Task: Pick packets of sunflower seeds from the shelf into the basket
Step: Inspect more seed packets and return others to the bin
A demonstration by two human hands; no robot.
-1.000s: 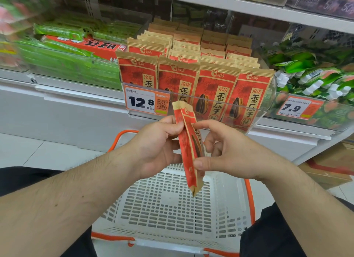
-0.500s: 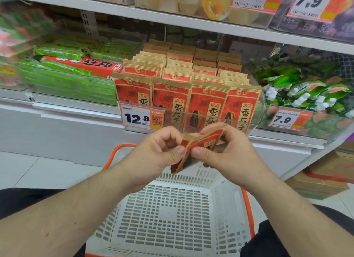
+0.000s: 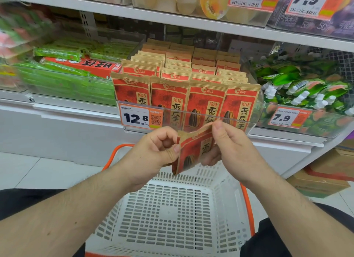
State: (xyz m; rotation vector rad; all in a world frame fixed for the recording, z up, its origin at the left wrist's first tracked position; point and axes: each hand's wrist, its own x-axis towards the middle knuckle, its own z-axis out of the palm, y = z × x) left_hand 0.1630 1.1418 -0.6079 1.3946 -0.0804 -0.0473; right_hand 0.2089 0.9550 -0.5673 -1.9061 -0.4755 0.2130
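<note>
Left hand (image 3: 153,157) and right hand (image 3: 229,147) both pinching one tilted packet (image 3: 193,151) above basket (image 3: 172,214); more packets (image 3: 187,95) racked at twelve o'clock, behind price tag (image 3: 140,117).

Both forearms reach forward from the lower corners and converge at the middle. The left hand (image 3: 153,151) is curled, its thumb and bent forefinger pinching the left edge of a packet (image 3: 193,151). The right hand (image 3: 229,147) pinches the packet's upper right corner between thumb and forefinger, its other fingers tucked behind the packet, below that pinch.
</note>
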